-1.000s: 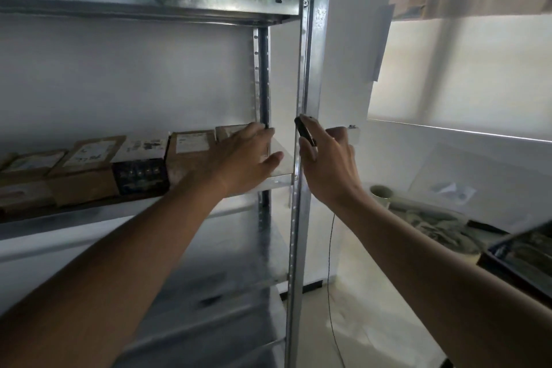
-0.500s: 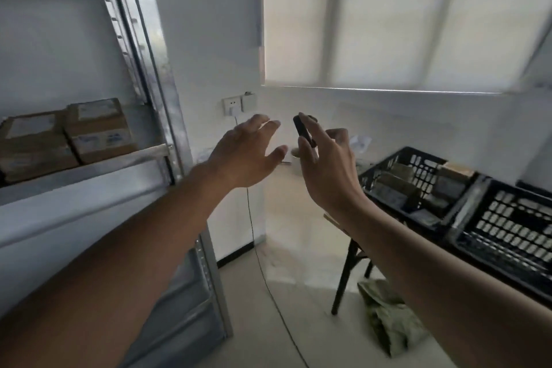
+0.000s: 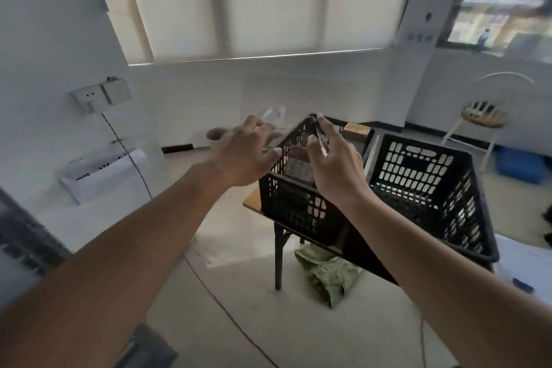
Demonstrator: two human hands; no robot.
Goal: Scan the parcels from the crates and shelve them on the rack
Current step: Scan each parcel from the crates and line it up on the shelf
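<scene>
Two black plastic crates stand side by side on a small table. The left crate (image 3: pixel 294 203) holds brown parcels; one with a white label (image 3: pixel 298 169) shows between my hands, another (image 3: pixel 357 131) lies at its far end. The right crate (image 3: pixel 430 188) looks empty inside. My left hand (image 3: pixel 248 155) hovers with fingers spread over the left crate's near-left corner, holding nothing. Over the same crate, my right hand (image 3: pixel 334 164) grips a slim dark scanner (image 3: pixel 318 139). A sliver of the rack (image 3: pixel 18 236) shows at the left edge.
The table (image 3: pixel 252 203) stands on dark legs with a green bag (image 3: pixel 327 270) under it. A cable (image 3: pixel 209 287) trails across the tiled floor from a wall socket (image 3: pixel 89 97). A white chair (image 3: pixel 484 119) and a blue bin (image 3: pixel 518 163) stand at the right.
My view has swung right, from the rack to the crates. Both hands left the shelf, and the left one let go of the parcel placed there; they now hover over the left crate.
</scene>
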